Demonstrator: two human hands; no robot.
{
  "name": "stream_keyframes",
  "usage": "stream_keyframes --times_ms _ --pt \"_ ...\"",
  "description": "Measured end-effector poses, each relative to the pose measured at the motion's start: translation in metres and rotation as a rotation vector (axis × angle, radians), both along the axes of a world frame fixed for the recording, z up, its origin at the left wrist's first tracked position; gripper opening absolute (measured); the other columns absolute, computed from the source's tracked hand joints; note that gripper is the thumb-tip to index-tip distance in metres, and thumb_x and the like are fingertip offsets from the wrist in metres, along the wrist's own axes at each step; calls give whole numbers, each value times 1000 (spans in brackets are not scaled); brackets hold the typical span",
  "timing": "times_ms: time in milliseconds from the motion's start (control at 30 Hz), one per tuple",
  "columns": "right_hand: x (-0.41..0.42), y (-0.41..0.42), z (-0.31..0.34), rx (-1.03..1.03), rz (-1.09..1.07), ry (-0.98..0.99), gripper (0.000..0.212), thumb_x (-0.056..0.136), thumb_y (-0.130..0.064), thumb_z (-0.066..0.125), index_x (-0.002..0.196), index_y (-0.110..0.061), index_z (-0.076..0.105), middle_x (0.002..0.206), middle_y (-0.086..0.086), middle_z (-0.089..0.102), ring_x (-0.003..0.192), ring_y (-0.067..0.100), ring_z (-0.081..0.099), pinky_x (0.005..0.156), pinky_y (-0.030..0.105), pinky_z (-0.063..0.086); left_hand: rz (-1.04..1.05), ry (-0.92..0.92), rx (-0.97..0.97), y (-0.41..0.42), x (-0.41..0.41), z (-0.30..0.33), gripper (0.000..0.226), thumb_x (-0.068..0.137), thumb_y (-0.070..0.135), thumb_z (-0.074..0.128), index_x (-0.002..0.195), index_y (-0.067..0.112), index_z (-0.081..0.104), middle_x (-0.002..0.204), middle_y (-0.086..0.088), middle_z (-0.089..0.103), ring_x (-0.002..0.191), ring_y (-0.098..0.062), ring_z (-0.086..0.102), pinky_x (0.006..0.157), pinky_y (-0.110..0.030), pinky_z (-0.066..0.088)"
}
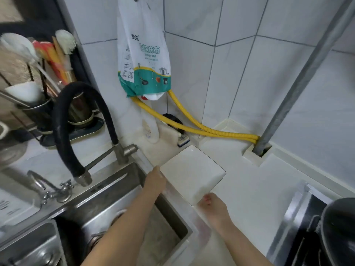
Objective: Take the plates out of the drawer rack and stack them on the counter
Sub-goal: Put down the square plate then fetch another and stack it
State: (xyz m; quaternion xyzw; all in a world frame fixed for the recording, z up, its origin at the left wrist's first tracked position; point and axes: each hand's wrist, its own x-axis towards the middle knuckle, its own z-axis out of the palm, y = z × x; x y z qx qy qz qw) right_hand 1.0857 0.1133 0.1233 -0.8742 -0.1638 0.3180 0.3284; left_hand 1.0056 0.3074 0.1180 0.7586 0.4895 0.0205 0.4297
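Observation:
A square white plate [192, 172] lies on the pale counter [253, 187] between the sink and the wall corner. My left hand [155, 180] holds its left edge, with the fingers hidden under the rim. At the plate's near corner my right hand [212, 205] pinches the rim with curled fingers. Whether the plate rests flat or hangs a little above the counter cannot be told. The drawer rack is out of view.
A steel sink [134, 217] with a black hose faucet [76, 131] lies to the left. Yellow hoses [192, 127] run along the back corner under a hanging cloth bag [144, 54]. A grey pipe [288, 96] rises at the right, with a stove and dark pot [338, 235] beside it.

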Motion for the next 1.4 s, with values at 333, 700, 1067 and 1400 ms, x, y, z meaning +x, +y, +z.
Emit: stream_keyframes --times_ms 333,700,1067,1400 --pt "-54 -47 7 -39 459 -228 35 93 -28 51 125 -14 51 127 3 59 119 20 54 96 28 41 55 74 89 -117 -117 13 29 90 34 52 103 14 68 107 -8 70 104 -26 64 90 -34 51" --pt "-167 -70 -2 -2 824 -342 32 91 -31 53 118 -14 54 121 6 63 114 23 57 92 32 43 290 158 80 -211 -260 6 22 82 42 52 79 28 68 95 2 72 95 -22 65 83 -30 52" --pt "-361 -95 0 112 1168 -268 36 88 -29 59 121 -16 55 122 1 63 114 17 58 94 28 44 633 129 72 -303 -454 -2 29 84 47 54 98 26 69 105 7 71 101 -16 64 85 -27 48" --pt "-532 -156 -25 65 1432 -242 17 89 -24 56 103 -14 57 101 8 63 95 23 59 79 30 44 837 115 -35 -405 -636 -24 28 89 42 54 100 22 70 106 3 70 99 -16 63 91 -31 50"
